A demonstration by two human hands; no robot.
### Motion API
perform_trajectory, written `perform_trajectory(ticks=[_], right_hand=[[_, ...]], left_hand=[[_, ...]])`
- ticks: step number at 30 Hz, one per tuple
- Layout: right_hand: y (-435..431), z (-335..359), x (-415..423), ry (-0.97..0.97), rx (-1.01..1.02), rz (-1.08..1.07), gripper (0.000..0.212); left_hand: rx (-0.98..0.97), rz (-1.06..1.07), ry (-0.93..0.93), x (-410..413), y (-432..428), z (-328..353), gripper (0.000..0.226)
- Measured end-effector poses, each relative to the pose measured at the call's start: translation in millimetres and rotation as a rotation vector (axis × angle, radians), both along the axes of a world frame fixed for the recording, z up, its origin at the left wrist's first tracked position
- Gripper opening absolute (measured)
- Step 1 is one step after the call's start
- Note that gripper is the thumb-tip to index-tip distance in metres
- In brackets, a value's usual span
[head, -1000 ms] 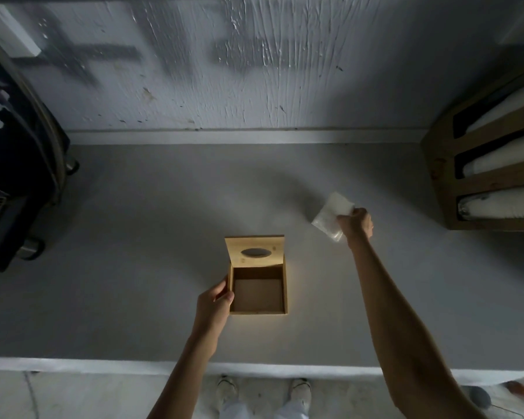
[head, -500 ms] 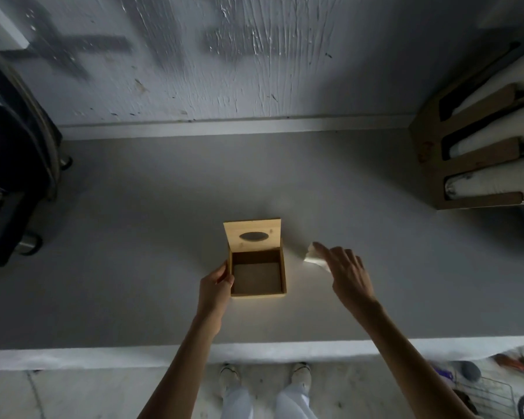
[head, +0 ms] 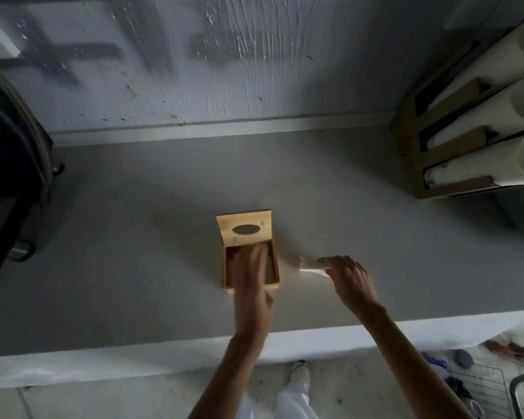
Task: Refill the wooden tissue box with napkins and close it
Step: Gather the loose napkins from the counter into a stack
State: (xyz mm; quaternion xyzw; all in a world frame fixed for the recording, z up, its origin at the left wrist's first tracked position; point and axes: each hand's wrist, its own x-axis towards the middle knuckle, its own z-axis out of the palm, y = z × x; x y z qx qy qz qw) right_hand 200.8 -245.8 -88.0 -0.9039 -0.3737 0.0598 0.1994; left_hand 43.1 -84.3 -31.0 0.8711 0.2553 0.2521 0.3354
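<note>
left hand [head: 251, 276] has jumped off the box's side wall and now sits over the open box [head: 273, 286], palm down, fingers straight and together, pointing up the frame into the hollow. it's motion-blurred, so i can't tell if the fingertips touch the bottom. forearm comes up from the bottom centre.

right hand [head: 350, 278] has dropped lower and closer, just right of the box, wrist bent, fingers curled over the napkins [head: 310, 266] with the knuckles up. it's gripping them at their right end, and the left end pokes out toward the box without touching it. they look like they're down on the counter [head: 133, 252].

the box is dead centre of the frame, lid [head: 227, 223] tipped back and standing up, oval slot [head: 246, 229] facing the camera.

count: two hands, one box, one lid, one bundle of napkins (can't count sheets). upper right there's one wooden rack [head: 406, 140] with three white rolls [head: 478, 116] stacked in it.
</note>
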Motion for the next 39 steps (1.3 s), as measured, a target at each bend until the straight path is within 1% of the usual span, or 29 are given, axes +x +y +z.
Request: perform_trajectory(ticks=[2, 3, 4, 5, 7, 9, 10, 11, 12, 14, 16, 18, 20, 23, 25, 27, 31, 33, 34, 37, 39], right_hand=[[-12.3, 0.2, -0.1, 0.001, 0.022, -0.011, 0.033], [-19.7, -0.5, -0.5, 0.018, 0.036, -0.019, 0.03], [-26.9, -0.8, -1.5, 0.045, 0.054, -0.033, 0.027], [-34.2, -1.5, -2.3, 0.074, 0.077, -0.05, 0.026], [-43.8, -1.9, -3.6, 0.105, 0.131, -0.065, 0.026], [-51.0, -2.4, -5.2, 0.143, 0.178, -0.07, 0.029], [-52.7, -3.3, -6.5, 0.187, 0.217, -0.099, 0.034], [-54.9, -6.2, -8.2, 0.254, 0.274, -0.155, 0.041], [-57.7, -9.8, -10.1, 0.342, 0.346, -0.233, 0.049], [-62.9, -19.1, -15.4, 0.515, 0.502, -0.393, 0.064], [-64.0, -26.0, -22.3, 0.597, 0.591, -0.466, 0.068], [-61.9, -26.7, -31.7, 0.574, 0.582, -0.447, 0.069], [-60.3, -24.3, -40.2, 0.543, 0.574, -0.441, 0.072], [-61.0, -30.0, -44.7, 0.535, 0.611, -0.486, 0.079], [-59.4, -32.9, -47.1, 0.542, 0.563, -0.444, 0.082], [-57.3, -33.8, -48.5, 0.537, 0.522, -0.413, 0.087], [-55.2, -36.4, -47.1, 0.532, 0.509, -0.436, 0.094], [-52.7, -34.8, -48.0, 0.538, 0.497, -0.42, 0.091], [-52.2, -33.7, -48.5, 0.519, 0.503, -0.421, 0.087], [-54.2, -28.1, -47.9, 0.408, 0.496, -0.371, 0.073], [-56.6, -26.2, -47.1, 0.367, 0.439, -0.32, 0.067]], left_hand=[[-0.004, -0.3, 0.042, 16.8, -36.4, 0.0, 0.078], [-0.047, -0.374, 0.084, 26.3, -51.4, -6.1, 0.072], [-0.114, -0.4, 0.127, 34.6, -62.3, -14.9, 0.065], [-0.191, -0.407, 0.174, 42.5, -70.2, -23.9, 0.064], [-0.312, -0.42, 0.244, 52.9, -76.6, -49.5, 0.07], [-0.37, -0.416, 0.295, 58.0, -75.9, -68.4, 0.06], [-0.387, -0.395, 0.292, 59.4, -74.1, -77.3, 0.048], [-0.398, -0.366, 0.299, 59.8, -72.9, -84.3, 0.036], [-0.412, -0.342, 0.311, 60.4, -72.4, -88.0, 0.032], [-0.445, -0.323, 0.315, 61.0, -73.5, -90.6, 0.032], [-0.486, -0.343, 0.274, 60.0, -77.8, -86.7, 0.027], [-0.51, -0.383, 0.251, 59.5, -83.9, -80.4, 0.024], [-0.519, -0.366, 0.244, 58.7, -87.7, -80.9, 0.026], [-0.546, -0.323, 0.25, 58.5, -89.7, -87.3, 0.043], [-0.535, -0.332, 0.266, 60.0, -91.6, -83.6, 0.05], [-0.53, -0.326, 0.267, 61.9, -92.6, -80.6, 0.052], [-0.47, -0.313, 0.265, 65.6, -88.7, -83.3, 0.052], [-0.448, -0.329, 0.267, 67.2, -88.1, -81.4, 0.049], [-0.459, -0.324, 0.264, 67.8, -88.0, -79.2, 0.047], [-0.474, -0.308, 0.239, 67.8, -84.7, -72.4, 0.047], [-0.41, -0.324, 0.255, 65.6, -81.4, -72.5, 0.044]])
